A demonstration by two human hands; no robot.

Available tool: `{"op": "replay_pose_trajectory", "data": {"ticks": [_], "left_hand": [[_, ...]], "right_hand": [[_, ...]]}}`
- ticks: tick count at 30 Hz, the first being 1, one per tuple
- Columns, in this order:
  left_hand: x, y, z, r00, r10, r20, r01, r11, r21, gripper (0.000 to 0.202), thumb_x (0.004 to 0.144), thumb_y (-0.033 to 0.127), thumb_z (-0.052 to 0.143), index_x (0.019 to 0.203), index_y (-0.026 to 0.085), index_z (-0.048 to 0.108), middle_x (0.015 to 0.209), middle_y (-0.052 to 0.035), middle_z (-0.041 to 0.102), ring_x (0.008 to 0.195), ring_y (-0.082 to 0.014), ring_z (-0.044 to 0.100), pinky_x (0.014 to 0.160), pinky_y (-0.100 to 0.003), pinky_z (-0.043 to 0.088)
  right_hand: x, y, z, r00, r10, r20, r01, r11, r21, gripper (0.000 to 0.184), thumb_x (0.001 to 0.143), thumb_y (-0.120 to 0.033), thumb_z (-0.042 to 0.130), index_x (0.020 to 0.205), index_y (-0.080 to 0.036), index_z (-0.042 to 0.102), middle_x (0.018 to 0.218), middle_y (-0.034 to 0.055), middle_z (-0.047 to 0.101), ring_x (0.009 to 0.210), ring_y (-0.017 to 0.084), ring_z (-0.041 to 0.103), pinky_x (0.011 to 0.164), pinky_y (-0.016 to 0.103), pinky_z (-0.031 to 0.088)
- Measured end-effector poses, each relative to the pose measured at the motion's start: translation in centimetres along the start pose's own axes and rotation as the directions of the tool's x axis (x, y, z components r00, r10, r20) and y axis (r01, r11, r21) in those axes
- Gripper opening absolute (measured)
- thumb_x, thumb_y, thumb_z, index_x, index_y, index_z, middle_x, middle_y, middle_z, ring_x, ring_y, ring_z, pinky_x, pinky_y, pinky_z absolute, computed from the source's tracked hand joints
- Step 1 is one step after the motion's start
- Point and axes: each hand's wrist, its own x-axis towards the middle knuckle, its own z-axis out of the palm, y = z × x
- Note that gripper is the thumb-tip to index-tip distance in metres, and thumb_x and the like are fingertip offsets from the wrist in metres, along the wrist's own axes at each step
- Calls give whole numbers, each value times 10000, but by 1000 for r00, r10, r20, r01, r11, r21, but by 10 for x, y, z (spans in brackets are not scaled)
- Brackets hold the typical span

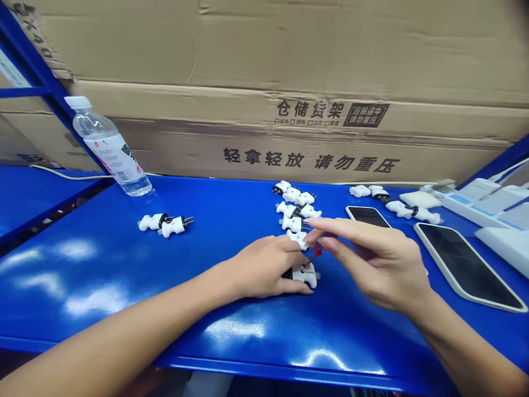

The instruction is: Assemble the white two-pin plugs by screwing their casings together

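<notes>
The fingers of the right hand (pixel 382 267) are drawn narrow, pinching a small red-handled screwdriver (pixel 318 250), its shaft slanting down to a white 2-pin plug (pixel 306 277). The left hand (pixel 264 267) grips that plug by its black end, thumb on the near side, fingers over the far side, pressing it to the blue tabletop (pixel 173 259). Whether the tip sits in a screw is too small to tell. For good work here, I would bring the shaft into line with the plug's hole, bear down lightly, and let the left hand alone stop any twist; a slanted tip may slip towards the nearby fingertips.

Just beyond the hands, about 7 more plugs (pixel 291 223) lie in a loose cluster. To the right are 2 phones (pixel 471 267), and 2 plugs (pixel 173 226) touch on the left. Farther back, 4 white plug pieces (pixel 399 208) lie on the right, a water bottle (pixel 111 146) leans on the left, and printed cardboard (pixel 256 132) closes the rear.
</notes>
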Motion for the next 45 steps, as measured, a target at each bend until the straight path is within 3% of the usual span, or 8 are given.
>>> {"op": "replay_pose_trajectory", "data": {"ticks": [7, 12, 16, 21, 29, 39, 42, 45], "left_hand": [[0, -1, -2, 1000, -10, -2, 10, 999, -49, 292, 903, 416, 655, 1097, 200, 682, 1089, -59, 690, 1089, -253, 614, 926, -339, 481], [1, -4, -3, 1000, -14, -17, 12, 993, -115, 346, 886, 410, 682, 1166, 208, 662, 1105, -50, 702, 1080, -249, 613, 956, -338, 457], [1, -6, -4, 1000, 1, 4, -1, 991, -131, 357, 891, 417, 681, 1185, 217, 650, 1123, -39, 704, 1093, -244, 604, 964, -330, 445], [1, -5, -7, 1000, 13, 18, -10, 986, -164, 295, 887, 418, 686, 1085, 199, 674, 1036, -42, 700, 1067, -236, 612, 891, -295, 469], [-1, -5, -2, 1000, -28, -5, 27, 996, -85, 409, 818, 439, 750, 1142, 208, 657, 1134, -55, 672, 1069, -258, 601, 943, -362, 458], [-1, -2, -13, 996, -74, 51, 77, 996, -41, 308, 816, 414, 736, 1039, 211, 670, 1133, -50, 659, 1054, -261, 605, 910, -359, 475], [-1, -2, -12, 994, -95, 55, 98, 994, -48, 326, 811, 426, 732, 1042, 205, 668, 1087, -54, 663, 1007, -252, 617, 883, -352, 486], [0, 0, -9, 993, -114, 38, 115, 992, -53, 362, 798, 433, 738, 1057, 191, 668, 1063, -59, 668, 997, -256, 624, 887, -360, 485]], "right_hand": [[3, -2, -3, 996, 60, 63, -67, 993, 102, 294, 940, -217, 590, 1191, -340, 683, 1154, 13, 720, 1070, 194, 677, 902, 319, 563], [3, -1, 0, 993, 51, -109, -46, 998, 49, 269, 837, -204, 733, 1059, -353, 762, 868, 14, 640, 833, 177, 632, 747, 315, 554], [1, -1, -2, 999, 1, -39, 0, 1000, 25, 427, 918, -126, 603, 1267, -365, 656, 922, 9, 696, 839, 165, 641, 741, 306, 553], [-2, 2, -2, 996, 1, 89, -8, 997, 73, 510, 992, -120, 441, 1451, -339, 465, 1171, 29, 698, 1076, 185, 649, 942, 366, 533], [2, 5, 6, 993, 51, -106, -40, 994, 104, 349, 851, -206, 726, 1162, -363, 701, 942, 8, 599, 890, 170, 600, 829, 341, 524], [-1, 9, 4, 991, 115, 75, -130, 964, 230, 419, 1019, -190, 418, 1398, -358, 482, 1198, 26, 675, 1101, 176, 637, 969, 357, 519], [1, 8, 5, 994, 99, 47, -107, 967, 231, 338, 974, -234, 541, 1292, -339, 583, 1249, 43, 638, 1171, 205, 596, 1004, 375, 496], [4, 8, 6, 994, 71, -81, -56, 984, 171, 240, 858, -241, 716, 1085, -321, 716, 1049, 34, 626, 1011, 202, 604, 891, 361, 522]]}}
